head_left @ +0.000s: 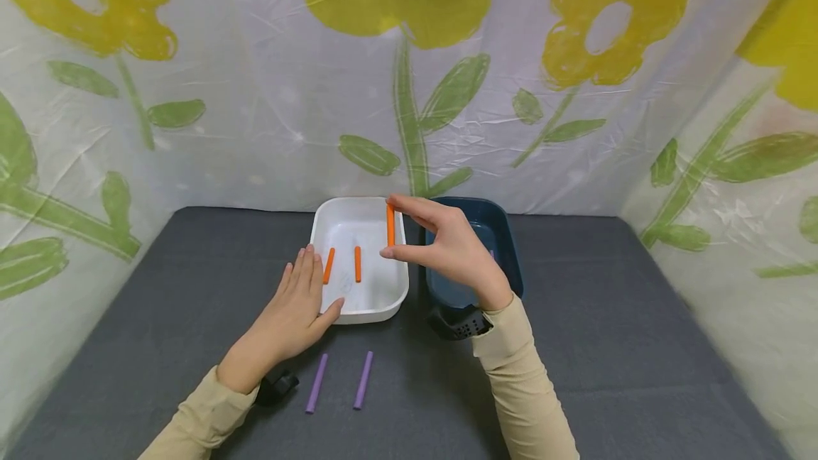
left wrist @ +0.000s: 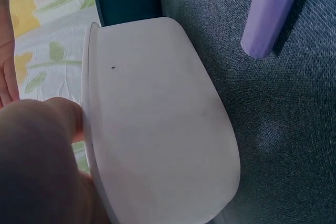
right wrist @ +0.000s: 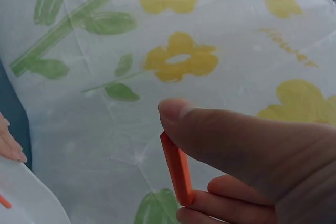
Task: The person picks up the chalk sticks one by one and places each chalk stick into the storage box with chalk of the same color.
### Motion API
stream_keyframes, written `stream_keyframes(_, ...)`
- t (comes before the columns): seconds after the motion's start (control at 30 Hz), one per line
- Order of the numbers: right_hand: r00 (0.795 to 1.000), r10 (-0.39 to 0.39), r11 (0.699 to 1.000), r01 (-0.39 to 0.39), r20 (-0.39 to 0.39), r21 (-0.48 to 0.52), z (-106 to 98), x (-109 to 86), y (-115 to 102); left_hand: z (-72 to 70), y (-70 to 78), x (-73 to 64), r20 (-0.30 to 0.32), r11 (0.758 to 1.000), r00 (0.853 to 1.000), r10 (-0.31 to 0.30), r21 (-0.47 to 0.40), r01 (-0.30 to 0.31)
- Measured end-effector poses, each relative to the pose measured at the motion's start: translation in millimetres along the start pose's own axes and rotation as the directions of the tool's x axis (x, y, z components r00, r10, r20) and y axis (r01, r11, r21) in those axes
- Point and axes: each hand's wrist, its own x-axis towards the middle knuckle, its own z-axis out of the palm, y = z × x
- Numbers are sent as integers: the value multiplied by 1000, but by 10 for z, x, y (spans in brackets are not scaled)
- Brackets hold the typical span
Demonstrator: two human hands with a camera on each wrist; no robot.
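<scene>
Flower-print sheeting hangs behind a dark gray cloth, where a right hand pinches an orange stick above a white tray.
Held by its ends between thumb and fingertips, the stick is nearly upright over the tray's right side. Two other orange sticks lie inside; the left hand, fingers straight, rests against the left rim. Two purple sticks lie on the near cloth, and a dark blue tray sits just right of the white one. An uneven or loosened pinch could let the stick slip sideways; leaning on the rim could tip the tray. Right hand and wrist hide much of the blue tray, where a purple sliver is too small to identify. The left-wrist view hides the white tray's inside.
</scene>
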Motion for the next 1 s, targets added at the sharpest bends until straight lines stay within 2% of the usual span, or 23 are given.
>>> stream_keyframes(0.27,1000,11,1000,-11,-11,-8,142,113,197,10,13,24,-1,1000,1000,4,3,-4)
stream_keyframes(0.5,1000,28,989,-25,14,-149,282,196,398,7,5,28,8,1000,1000,-11,2,11)
stream_keyframes(0.7,996,85,974,-83,1,-213,352,220,525,27,1,38,2,1000,1000,-4,17,4)
stream_keyframes(1.0,978,204,949,-187,45,-252,470,258,671,25,-1,22,-12,1000,1000,4,29,-3)
